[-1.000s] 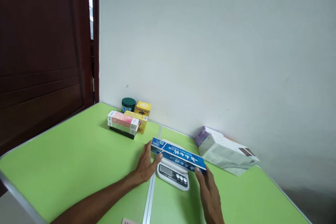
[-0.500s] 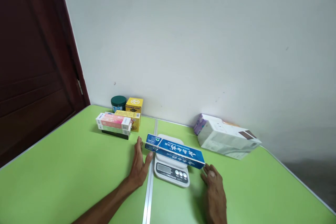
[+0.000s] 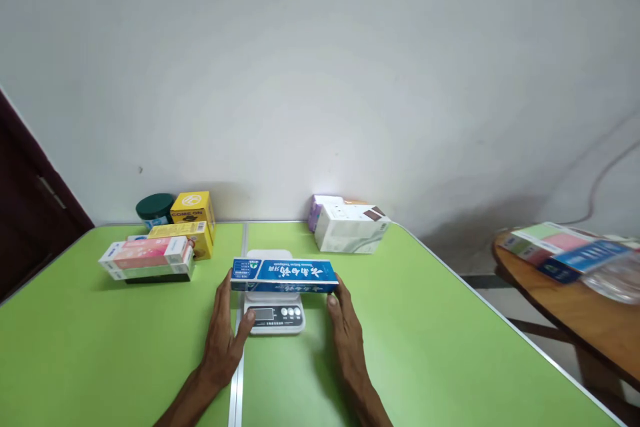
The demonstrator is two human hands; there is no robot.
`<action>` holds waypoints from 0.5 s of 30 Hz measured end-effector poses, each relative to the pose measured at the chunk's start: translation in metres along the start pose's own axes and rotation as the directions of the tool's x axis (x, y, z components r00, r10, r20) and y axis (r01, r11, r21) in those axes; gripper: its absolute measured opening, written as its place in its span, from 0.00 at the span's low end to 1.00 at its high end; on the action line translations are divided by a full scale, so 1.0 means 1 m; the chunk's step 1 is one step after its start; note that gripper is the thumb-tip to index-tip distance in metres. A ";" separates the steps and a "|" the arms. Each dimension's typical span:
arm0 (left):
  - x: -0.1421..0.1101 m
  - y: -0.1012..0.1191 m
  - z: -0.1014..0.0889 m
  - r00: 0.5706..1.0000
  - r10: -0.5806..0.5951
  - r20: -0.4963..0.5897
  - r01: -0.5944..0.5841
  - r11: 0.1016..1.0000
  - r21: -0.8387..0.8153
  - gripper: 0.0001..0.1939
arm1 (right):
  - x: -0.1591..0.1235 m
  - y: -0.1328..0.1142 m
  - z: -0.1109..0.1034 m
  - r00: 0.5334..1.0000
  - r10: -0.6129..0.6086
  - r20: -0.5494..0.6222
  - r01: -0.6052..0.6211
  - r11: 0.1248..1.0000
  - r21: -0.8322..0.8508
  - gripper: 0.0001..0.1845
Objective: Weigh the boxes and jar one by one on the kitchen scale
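Here's the blue toothpaste box, lying crosswise over the platform of the white kitchen scale, both ends jutting past it. The left hand is at one end, thumb spread wide of the fingers and over the scale's front corner; the right hand cups the other, fingers lying close together, thumb a little apart just below the box's corner. Neither pinches, it seems; whether the fingertips actually press the card, I can't tell. That box looks light, I'd judge, stiff along its length but thin-walled, its glossy print perhaps a touch slippery; the squared ends look the safest hold, since a hard squeeze mid-span could dent it. Underneath, a smooth green table, its metal seam running beside the scale's left edge. Beyond the scale to the left, stacked cartons, yellow boxes and a green-lidded jar; beyond it to the right, a white box near the pale wall. Well right of the scale, a wooden surface bears more packaging.
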State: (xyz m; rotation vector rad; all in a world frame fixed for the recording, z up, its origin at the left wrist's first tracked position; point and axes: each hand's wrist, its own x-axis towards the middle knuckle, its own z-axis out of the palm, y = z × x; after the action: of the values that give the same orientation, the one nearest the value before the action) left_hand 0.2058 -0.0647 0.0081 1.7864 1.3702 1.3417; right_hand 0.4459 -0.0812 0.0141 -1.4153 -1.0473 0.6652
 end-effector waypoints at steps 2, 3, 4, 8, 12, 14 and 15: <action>0.000 0.019 0.010 0.996 0.053 0.077 -0.052 0.999 -0.012 0.41 | 0.005 -0.002 -0.018 0.994 -0.019 -0.110 0.022 1.000 0.022 0.42; 0.001 0.030 0.018 0.990 0.065 0.123 -0.063 0.998 -0.021 0.42 | 0.008 -0.001 -0.029 0.985 -0.024 -0.168 0.028 0.999 0.022 0.41; 0.003 0.042 0.027 0.983 0.063 0.170 -0.060 0.998 -0.026 0.43 | 0.012 0.001 -0.042 0.974 -0.024 -0.223 0.028 1.000 0.014 0.41; 0.017 0.087 0.077 0.931 -0.020 0.364 0.027 1.000 -0.014 0.52 | 0.035 0.021 -0.093 0.934 0.017 -0.356 -0.042 0.997 -0.063 0.43; 0.039 0.108 0.127 0.855 -0.135 0.501 0.136 0.990 0.035 0.58 | 0.061 0.035 -0.124 0.904 0.125 -0.410 -0.188 0.975 -0.116 0.50; 0.050 0.108 0.145 0.826 -0.213 0.522 0.190 0.977 0.098 0.59 | 0.075 0.039 -0.127 0.916 0.140 -0.377 -0.209 0.967 -0.148 0.52; 0.056 0.105 0.152 0.817 -0.245 0.522 0.212 0.969 0.123 0.59 | 0.082 0.041 -0.127 0.927 0.129 -0.352 -0.198 0.966 -0.166 0.53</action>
State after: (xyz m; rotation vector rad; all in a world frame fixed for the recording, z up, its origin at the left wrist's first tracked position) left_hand 0.3877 -0.0265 0.0611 1.7799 1.2592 0.6061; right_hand 0.6019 -0.0627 0.0071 -1.7354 -0.7418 0.4211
